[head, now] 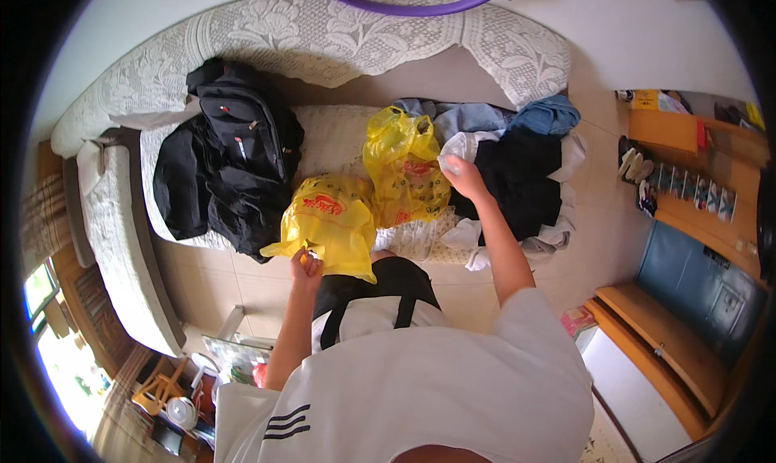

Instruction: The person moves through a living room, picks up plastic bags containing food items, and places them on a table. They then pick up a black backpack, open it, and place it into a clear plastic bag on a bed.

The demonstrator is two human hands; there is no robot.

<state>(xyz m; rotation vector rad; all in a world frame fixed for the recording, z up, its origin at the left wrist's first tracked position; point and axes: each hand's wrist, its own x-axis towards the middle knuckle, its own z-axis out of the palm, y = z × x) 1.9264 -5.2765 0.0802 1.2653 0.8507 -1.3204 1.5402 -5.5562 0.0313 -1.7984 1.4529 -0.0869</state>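
My left hand (307, 269) grips the edge or handle of a yellow plastic bag (327, 220) that bears red printing, low in front of my legs. My right hand (464, 177) is closed on a white cloth item (464, 146), perhaps a garment; its full shape cannot be made out. Between my hands a second yellow plastic bag (412, 187) stands bunched on the sofa seat, its upper part gathered. Right beside my right hand lies a pile of clothes, with a black garment (521, 184) on top and folded blue denim (545, 116) behind it. The bags' contents are hidden.
A black backpack (239, 126) and dark clothing (182, 178) occupy the sofa's left part. Lace covers the sofa back (254, 36). A purple ring (412, 5) shows at the top. Shoes and a wooden cabinet (685, 205) stand at right; a side seat (124, 245) stands left.
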